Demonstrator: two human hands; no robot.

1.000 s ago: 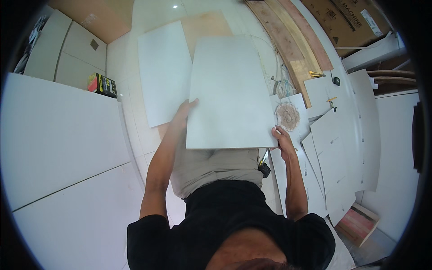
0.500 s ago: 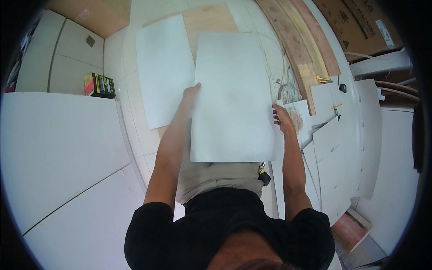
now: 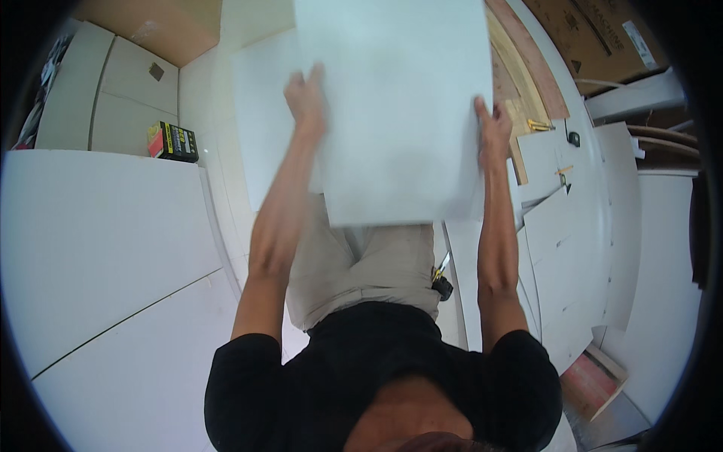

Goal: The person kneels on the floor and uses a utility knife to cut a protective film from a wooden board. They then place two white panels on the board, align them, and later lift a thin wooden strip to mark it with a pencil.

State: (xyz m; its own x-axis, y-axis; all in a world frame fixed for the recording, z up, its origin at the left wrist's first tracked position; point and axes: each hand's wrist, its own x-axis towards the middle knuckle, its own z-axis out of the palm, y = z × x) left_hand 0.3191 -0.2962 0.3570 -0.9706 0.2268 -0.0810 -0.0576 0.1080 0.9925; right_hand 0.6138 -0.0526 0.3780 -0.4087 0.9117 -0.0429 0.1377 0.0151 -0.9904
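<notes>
A large white rectangular panel (image 3: pixel 399 113) is held up in front of me, its far end cut off by the top of the picture. My left hand (image 3: pixel 306 102) grips its left edge, thumb on the near face and slightly smeared by motion. On the right edge, my right hand (image 3: pixel 494 128) is closed around the board, with most of its fingers hidden. Another white panel (image 3: pixel 263 113) lies on the floor behind and to the left, partly covered by the held one.
Stacked white boards (image 3: pixel 568 264) stretch along the right, with a utility knife (image 3: pixel 538 125) and a tape measure (image 3: pixel 574 139) beyond. Wooden planks (image 3: pixel 527 53) and a big cardboard box (image 3: pixel 602 38) are at far right. Left are a white cabinet surface (image 3: pixel 113 218) and a small black-yellow box (image 3: pixel 173 142).
Both hands have raised the white panel and moved it away from my body, so it looks larger and hides the cables. My right hand now grips its edge more closely.
</notes>
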